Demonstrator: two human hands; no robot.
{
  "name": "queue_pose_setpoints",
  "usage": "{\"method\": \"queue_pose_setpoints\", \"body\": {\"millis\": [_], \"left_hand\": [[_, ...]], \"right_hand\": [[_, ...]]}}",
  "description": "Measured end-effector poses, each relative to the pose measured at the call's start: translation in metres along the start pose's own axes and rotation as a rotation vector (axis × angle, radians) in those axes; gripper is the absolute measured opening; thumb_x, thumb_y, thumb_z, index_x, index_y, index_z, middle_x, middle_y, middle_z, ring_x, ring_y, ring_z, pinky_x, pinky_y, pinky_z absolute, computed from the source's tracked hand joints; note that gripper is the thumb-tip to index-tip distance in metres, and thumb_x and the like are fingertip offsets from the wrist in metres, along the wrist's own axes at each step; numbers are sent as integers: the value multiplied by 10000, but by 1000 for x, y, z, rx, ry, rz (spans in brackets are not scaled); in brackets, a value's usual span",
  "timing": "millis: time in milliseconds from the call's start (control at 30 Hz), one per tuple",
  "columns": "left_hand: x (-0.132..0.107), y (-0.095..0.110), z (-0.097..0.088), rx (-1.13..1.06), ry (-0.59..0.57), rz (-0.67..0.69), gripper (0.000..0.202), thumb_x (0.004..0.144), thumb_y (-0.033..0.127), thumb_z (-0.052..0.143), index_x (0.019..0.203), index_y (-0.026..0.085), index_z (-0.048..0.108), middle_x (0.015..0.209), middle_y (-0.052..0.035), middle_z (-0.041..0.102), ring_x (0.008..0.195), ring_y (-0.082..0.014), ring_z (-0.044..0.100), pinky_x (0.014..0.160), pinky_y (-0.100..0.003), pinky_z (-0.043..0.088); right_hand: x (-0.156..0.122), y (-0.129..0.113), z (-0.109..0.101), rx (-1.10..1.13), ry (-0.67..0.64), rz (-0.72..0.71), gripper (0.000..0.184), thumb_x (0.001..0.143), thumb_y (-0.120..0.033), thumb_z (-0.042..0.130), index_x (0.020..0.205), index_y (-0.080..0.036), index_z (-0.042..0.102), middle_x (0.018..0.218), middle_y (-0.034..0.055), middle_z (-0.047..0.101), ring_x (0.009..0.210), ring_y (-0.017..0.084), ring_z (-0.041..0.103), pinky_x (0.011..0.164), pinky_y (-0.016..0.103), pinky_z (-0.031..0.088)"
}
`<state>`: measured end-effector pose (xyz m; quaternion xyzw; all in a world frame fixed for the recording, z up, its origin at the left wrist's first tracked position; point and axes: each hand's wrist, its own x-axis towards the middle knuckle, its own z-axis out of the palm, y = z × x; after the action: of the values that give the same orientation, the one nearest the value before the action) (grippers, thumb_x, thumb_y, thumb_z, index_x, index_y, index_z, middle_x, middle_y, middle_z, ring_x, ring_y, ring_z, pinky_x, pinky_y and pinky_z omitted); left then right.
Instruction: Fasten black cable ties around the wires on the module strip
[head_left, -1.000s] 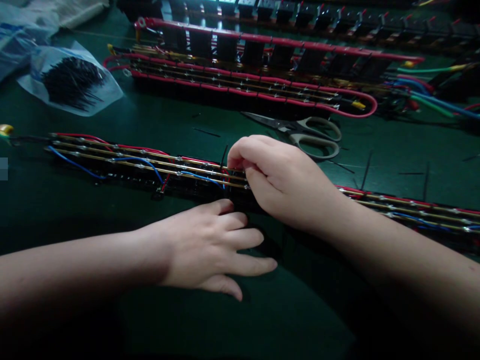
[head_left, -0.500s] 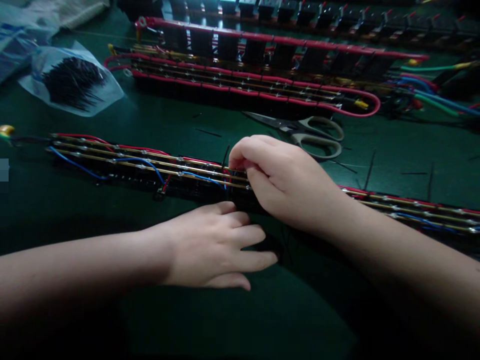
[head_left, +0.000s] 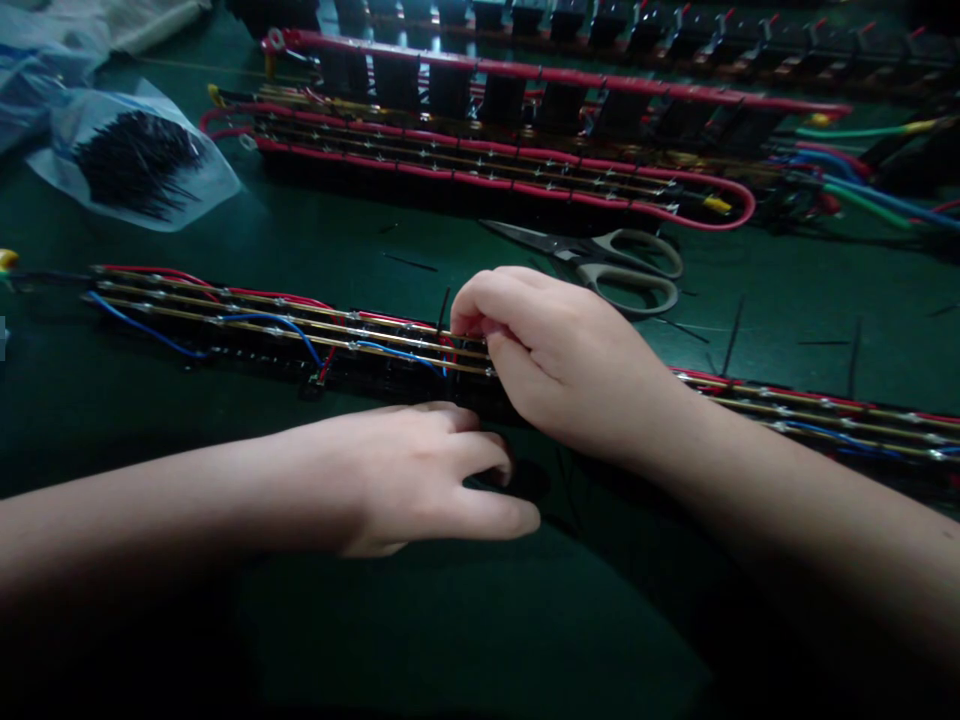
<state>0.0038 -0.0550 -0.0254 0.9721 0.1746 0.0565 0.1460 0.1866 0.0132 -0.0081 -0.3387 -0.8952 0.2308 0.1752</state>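
A long, narrow wiring assembly (head_left: pixel 300 325) with brass rods, solder joints and red and blue wires lies across the table. My right hand (head_left: pixel 555 340) is closed in a pinch over its middle; whatever is between the fingertips is hidden. Just left of those fingertips a thin black cable tie (head_left: pixel 444 310) sticks up from the rods. My left hand (head_left: pixel 427 475) is palm down in front of the assembly, its fingers apart and partly bent, holding nothing visible. More upright ties, including a black cable tie (head_left: pixel 735 335), stand along the assembly's right part.
Behind my right hand lie scissors (head_left: pixel 600 265) with grey handles. A clear bag (head_left: pixel 214 185) of black cable ties is at the upper left. Finished-looking assemblies with a thick red cable (head_left: pixel 450 180) stretch along the back. Loose tie pieces (head_left: pixel 409 262) are scattered on the green table (head_left: pixel 480 630).
My left hand has turned slightly and drawn its fingers in, its thumb now mostly out of sight. The right hand keeps its pinch at the same spot. The whole view has shifted a little.
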Motion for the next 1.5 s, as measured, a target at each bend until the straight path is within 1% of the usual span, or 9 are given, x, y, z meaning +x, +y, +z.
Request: {"method": "queue_pose_setpoints", "body": {"millis": [333,433,500,600,767,1033,1167,1333,1500], "left_hand": [[1,2,15,120,81,-58,288,949,247,612,1231,307,622,993,2,642,799,-150,587,640,-234,430],[0,1,12,156,117,-6,288,973,222,555,1243,299,621,1014,-10,655,785,-162,587,619,-261,433],[1,0,7,157,137,23,309,984,193,491,1259,258,616,1025,-37,673,786,-180,597,650,-302,469],[1,1,3,189,147,9,337,971,170,446,1267,206,604,997,-69,694,787,-208,617,689,-353,519],[2,1,5,287,140,30,335,962,107,486,1255,223,599,920,-34,704,766,-197,644,641,-325,527],[4,1,5,303,164,44,239,960,120,499,1125,218,641,814,-16,686,690,-187,632,601,-307,509],[5,2,6,330,183,34,195,952,126,497,1010,222,656,762,-11,658,677,-182,621,594,-299,500],[6,3,8,375,197,9,179,945,137,486,848,222,610,760,-16,660,663,-179,605,572,-294,470],[6,3,5,346,163,27,193,955,122,464,888,212,621,765,-3,646,666,-162,587,592,-290,448]], "right_hand": [[1,0,0,13,-4,11,325,834,-23,372,931,-172,645,941,48,656,850,167,583,729,288,408],[1,0,1,12,-2,12,324,828,-20,376,930,-171,643,939,50,654,854,170,586,739,292,412],[1,-1,1,16,0,14,325,830,-18,374,931,-171,643,942,51,653,861,171,588,747,294,415],[1,-1,1,22,4,19,327,833,-18,369,926,-171,643,944,50,652,863,169,588,753,294,417],[0,-1,0,21,-2,13,313,837,-31,373,927,-161,643,944,57,654,860,172,586,738,292,412],[1,-2,-1,13,-12,16,298,856,-46,381,931,-166,643,948,60,653,862,176,586,751,297,415],[1,-3,-1,12,-21,20,291,874,-59,387,940,-169,648,958,63,660,868,181,591,769,307,427],[1,-3,-2,9,-21,15,277,890,-71,406,955,-168,657,969,69,671,886,188,598,784,312,436],[1,-2,-2,14,-28,19,274,897,-77,407,958,-166,660,974,69,671,888,186,600,790,312,438]]}}
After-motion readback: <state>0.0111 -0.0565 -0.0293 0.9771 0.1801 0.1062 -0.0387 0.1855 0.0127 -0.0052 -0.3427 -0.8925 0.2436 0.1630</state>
